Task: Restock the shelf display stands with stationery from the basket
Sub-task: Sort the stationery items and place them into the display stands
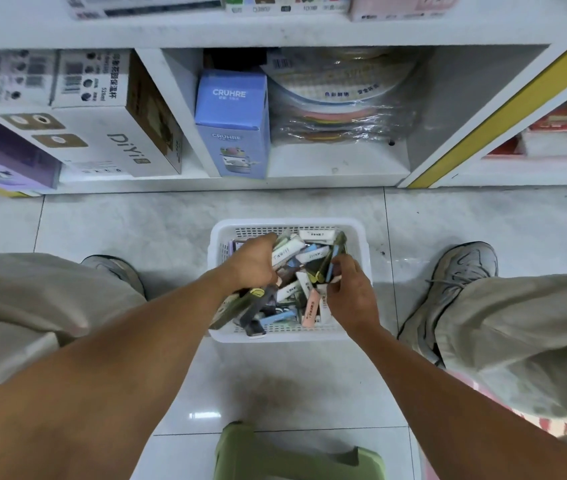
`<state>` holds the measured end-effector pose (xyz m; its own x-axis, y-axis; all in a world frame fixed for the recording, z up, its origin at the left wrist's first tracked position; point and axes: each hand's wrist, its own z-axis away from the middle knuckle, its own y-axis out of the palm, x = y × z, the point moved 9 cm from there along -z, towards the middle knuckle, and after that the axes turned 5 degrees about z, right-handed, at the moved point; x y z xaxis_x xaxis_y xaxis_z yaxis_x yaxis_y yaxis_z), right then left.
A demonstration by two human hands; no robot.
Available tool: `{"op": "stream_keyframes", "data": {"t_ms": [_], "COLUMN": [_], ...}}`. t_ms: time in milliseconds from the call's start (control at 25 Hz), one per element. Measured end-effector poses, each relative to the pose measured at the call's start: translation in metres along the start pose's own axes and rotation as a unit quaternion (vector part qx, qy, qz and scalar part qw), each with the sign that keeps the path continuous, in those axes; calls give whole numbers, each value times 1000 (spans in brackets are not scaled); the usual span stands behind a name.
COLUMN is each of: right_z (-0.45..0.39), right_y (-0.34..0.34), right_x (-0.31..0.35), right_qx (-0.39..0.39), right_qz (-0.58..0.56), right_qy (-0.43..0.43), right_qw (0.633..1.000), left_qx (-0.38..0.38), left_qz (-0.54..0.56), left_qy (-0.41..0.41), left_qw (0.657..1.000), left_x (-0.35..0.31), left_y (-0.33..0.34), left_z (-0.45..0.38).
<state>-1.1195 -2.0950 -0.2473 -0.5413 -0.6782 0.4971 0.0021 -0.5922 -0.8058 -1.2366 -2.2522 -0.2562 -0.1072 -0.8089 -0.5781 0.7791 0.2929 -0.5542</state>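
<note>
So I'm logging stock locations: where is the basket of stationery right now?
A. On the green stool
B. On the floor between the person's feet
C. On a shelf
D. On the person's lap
B: the basket sits on the floor tiles between the two shoes, both hands in it.

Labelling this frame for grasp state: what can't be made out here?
Head view only:
- Left hand: fingers hidden behind its own back; it grips a bundle of packs.
- Right hand: fingertips buried among the packs; what it pinches is unclear.
- White basket: pack labels too small to read.
- Display stands: not in frame.
</note>
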Motion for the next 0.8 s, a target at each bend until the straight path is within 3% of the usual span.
{"op": "stream_keyframes", "data": {"t_ms": [320, 440, 560, 800], "right_z": [6, 4, 9, -6], "right_y": [-8, 4, 19, -29], "right_x": [7, 15, 36, 76], "right_qx": [57, 113, 186, 145], "right_qz": [-4, -134, -285, -389], "right_qy": [8, 40, 58, 48], "right_qw": [998, 984, 939, 909], "left_qx": [-22, -18, -23, 20], "left_qz": [178, 240, 316, 422], "left_qy": [-16, -6, 11, 28], "left_qw": [984, 971, 948, 906], "left_x": [-9, -14, -23, -56], "left_y": [-11, -14, -21, -45], "left_z": [10, 15, 23, 42]}}
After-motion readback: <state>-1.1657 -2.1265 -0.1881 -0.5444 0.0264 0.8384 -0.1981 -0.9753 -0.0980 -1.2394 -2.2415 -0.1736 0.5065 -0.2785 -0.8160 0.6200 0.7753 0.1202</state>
